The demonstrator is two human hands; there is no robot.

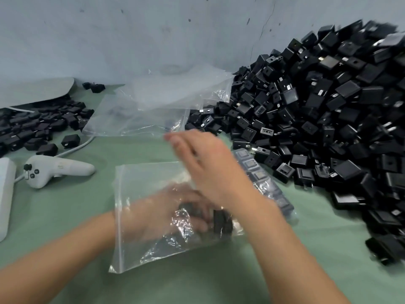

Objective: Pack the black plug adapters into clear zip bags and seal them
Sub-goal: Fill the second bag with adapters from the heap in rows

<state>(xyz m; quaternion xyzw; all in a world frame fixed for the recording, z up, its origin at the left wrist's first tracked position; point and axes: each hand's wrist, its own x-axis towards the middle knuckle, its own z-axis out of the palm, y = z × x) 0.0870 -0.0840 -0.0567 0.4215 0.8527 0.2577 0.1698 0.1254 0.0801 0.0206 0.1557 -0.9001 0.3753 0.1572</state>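
A clear zip bag [140, 244] lies on the green table cover in front of me. My left hand [162, 213] is inside it, seen through the plastic, its fingers curled round a few black plug adapters [222, 222] near the bag's right side. My right hand [203, 163] hovers above the bag, blurred, with fingers straight and nothing in it. Just right of that hand lies a second clear bag [263, 178] with adapters in a row inside. A big heap of loose black adapters [328, 119] fills the right side.
Empty clear bags [153, 106] lie crumpled at the back centre against the grey wall. A smaller spread of adapters [39, 126] sits at the far left. A white handheld controller [57, 170] with a cable and a white box [5, 194] lie at the left edge.
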